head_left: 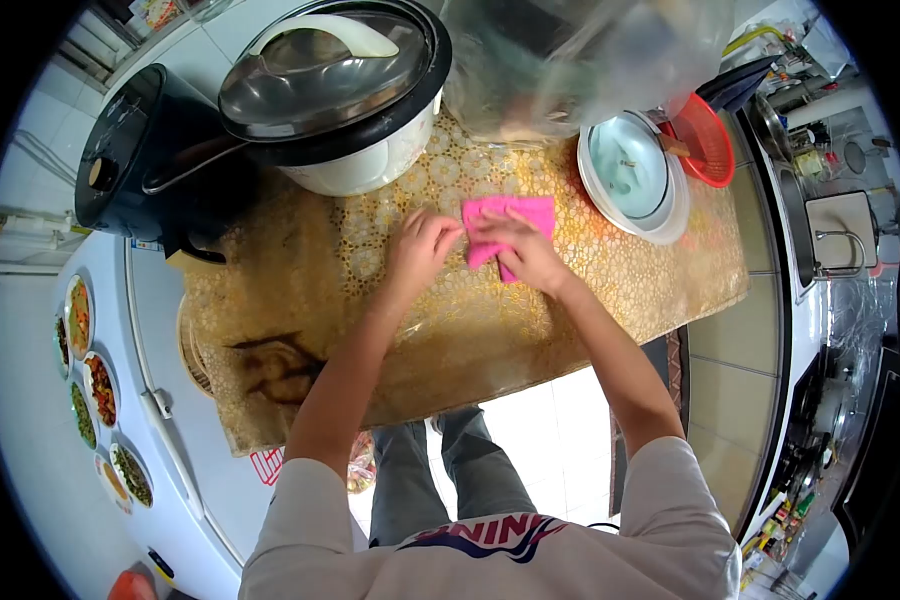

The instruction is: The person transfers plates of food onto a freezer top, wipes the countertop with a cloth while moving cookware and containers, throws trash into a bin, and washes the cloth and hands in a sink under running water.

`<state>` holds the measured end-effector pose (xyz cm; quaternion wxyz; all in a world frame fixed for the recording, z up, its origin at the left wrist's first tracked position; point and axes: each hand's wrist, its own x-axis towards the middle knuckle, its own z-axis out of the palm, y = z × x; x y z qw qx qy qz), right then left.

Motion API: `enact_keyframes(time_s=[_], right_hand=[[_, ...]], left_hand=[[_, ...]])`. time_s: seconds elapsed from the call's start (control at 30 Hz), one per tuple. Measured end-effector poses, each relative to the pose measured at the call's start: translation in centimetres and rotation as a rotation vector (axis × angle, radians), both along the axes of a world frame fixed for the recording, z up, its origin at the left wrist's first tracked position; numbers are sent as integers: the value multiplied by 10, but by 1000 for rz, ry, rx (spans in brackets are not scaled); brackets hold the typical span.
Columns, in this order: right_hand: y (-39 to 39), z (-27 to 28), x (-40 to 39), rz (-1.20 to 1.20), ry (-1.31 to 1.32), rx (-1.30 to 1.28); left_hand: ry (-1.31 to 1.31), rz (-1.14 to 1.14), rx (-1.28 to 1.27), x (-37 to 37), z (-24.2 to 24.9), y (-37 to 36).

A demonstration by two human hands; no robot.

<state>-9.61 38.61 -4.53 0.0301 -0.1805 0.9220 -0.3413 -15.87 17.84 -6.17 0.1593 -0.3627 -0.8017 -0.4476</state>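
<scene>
A bright pink cloth (pixel 537 212) lies on the table's patterned gold cover (pixel 450 330). My right hand (pixel 518 245) rests on top of the cloth with its fingers over it, gripping it against the surface. Just left of the cloth is my left hand (pixel 425 245), its fingers curled together low over the cover. Whether anything is inside those fingers is hidden.
A white cooker with a glass lid (pixel 325 80) and a dark appliance (pixel 135 150) stand at the back left. A plastic bag (pixel 580 70), stacked bowls (pixel 630 180) and a red basket (pixel 705 145) sit at the back right. Several dishes (pixel 100 390) are at far left.
</scene>
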Motion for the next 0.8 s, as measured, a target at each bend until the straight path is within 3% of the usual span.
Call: enact_keyframes(time_s=[0.07,0.13,0.17,0.23,0.27,0.37,0.43,0.57,0.63,0.73,0.8], right_hand=[[1,1,20,49,-26,-34],[-2,5,27,-10,-47,-360],[0,7,24,-10,-46,-361],[-3,32,6,-495,-524,-852],[-10,27,-11,-472,-294,-826],[-28,26,-73,-458,-275,-615],[-40,-16,-110,-240,334,-103],[-52,-10,-97,-108,341,47],[-39,-10,-75,173,172,-45],[-30,-5,-25,227,46,-124],[-25,2,8,235,22,-120]], left_hand=[[-57,-16,-33,13,6,-20],[-113,-32,-65,15,14,-26],[-80,-26,-64,15,17,-26],[-54,4,-69,17,23,-30],[47,-2,-164,16,26,-30],[113,-3,-283,20,10,-32],[79,2,-306,21,5,-31],[129,56,-237,22,11,-31],[137,58,-193,22,11,-31],[80,108,-141,23,11,-34],[116,-31,-170,19,13,-33]])
